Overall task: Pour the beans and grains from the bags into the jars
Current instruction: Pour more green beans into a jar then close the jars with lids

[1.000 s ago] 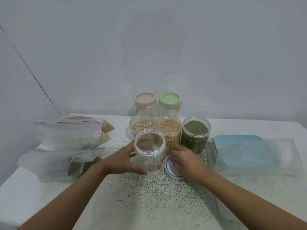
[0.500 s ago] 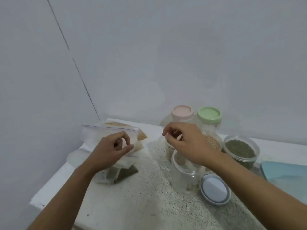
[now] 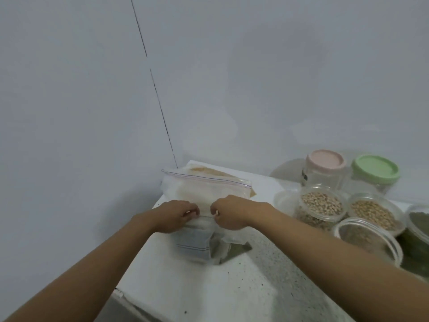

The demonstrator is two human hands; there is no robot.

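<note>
Several clear zip bags lie stacked at the table's left corner. My left hand (image 3: 177, 213) and my right hand (image 3: 229, 212) both pinch the top edge of the nearest bag (image 3: 197, 242), which holds dark contents. Behind it stands a bag of pale grain (image 3: 204, 189) with a purple zip line. To the right, an empty lidless jar (image 3: 364, 240) stands in front of open jars of pale beans (image 3: 321, 203), tan beans (image 3: 371, 213) and green grains (image 3: 420, 219).
Two closed jars, one with a pink lid (image 3: 325, 162) and one with a green lid (image 3: 375, 170), stand against the wall. The speckled white table (image 3: 232, 287) ends close on the left, next to the wall corner.
My view swung left to the bags. My right hand left the jars and joined my left hand at the near bag; both now pinch its top edge.
</note>
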